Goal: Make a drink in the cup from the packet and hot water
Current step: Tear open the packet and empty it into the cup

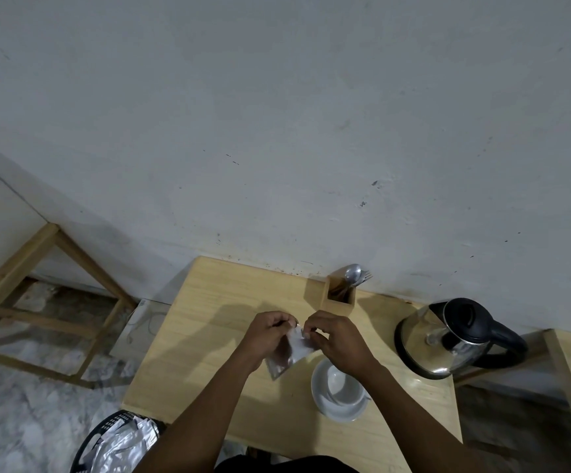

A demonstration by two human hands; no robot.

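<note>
Hands, left [267, 332] and right [337, 339], raised together, each grip pinching packet [289, 353] top above table [209, 319].

Packet, cup, kettle.
Silver packet [289, 353] held aloft by its top edge; white cup [340, 384] upright, empty, on saucer [342, 409]; glass kettle [448, 339] right, lid shut.

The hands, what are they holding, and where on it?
Both the left hand and right hand pinch the silver packet at its top edge.
</note>
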